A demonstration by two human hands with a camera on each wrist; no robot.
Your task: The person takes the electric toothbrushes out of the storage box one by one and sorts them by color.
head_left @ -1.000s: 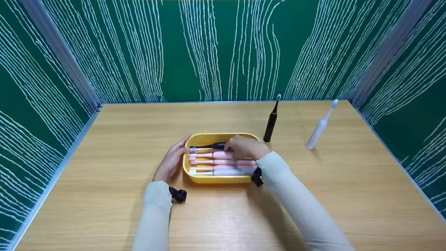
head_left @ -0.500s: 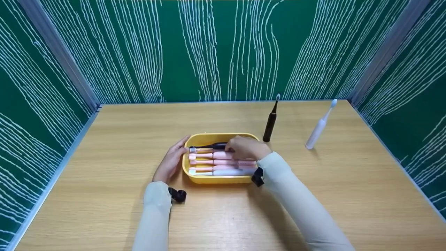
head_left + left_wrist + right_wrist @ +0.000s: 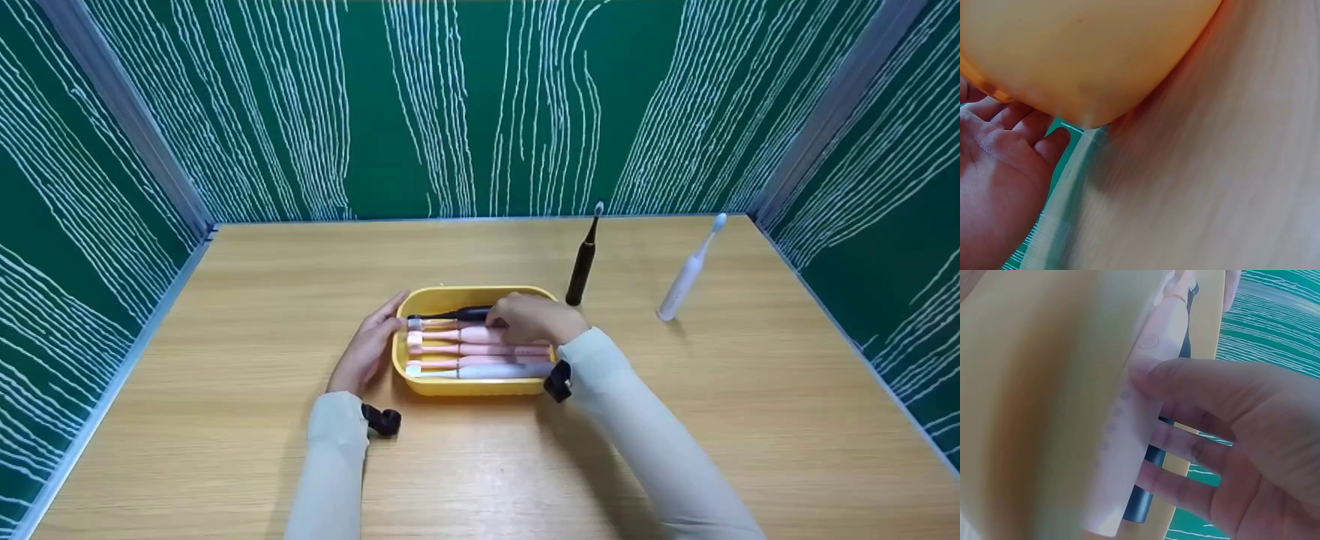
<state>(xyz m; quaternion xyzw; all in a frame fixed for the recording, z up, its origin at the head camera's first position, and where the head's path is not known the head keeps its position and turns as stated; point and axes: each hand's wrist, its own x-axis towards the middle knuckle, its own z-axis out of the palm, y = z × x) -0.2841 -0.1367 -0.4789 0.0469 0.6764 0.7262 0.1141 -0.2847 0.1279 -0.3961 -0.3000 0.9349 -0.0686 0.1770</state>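
A yellow plastic bin holds several electric toothbrushes lying side by side. My left hand grips its left end, thumb at the rim and fingers along the outer wall. In the left wrist view the fingers pass partly behind the bin. My right hand reaches inside and holds a pink electric toothbrush by its handle, thumb on one side and fingers on the other. Beyond it lies a black electric toothbrush, partly hidden by the hand. More pink toothbrushes and a white one lie nearer the front.
On the wooden table, a black electric toothbrush stands upright behind the bin's right end. Farther right stands a white one. Green panels with white lines enclose the back and sides.
My right hand has shifted very slightly to the right inside the bin. The left hand, the bin and the standing toothbrushes look nearly unchanged.
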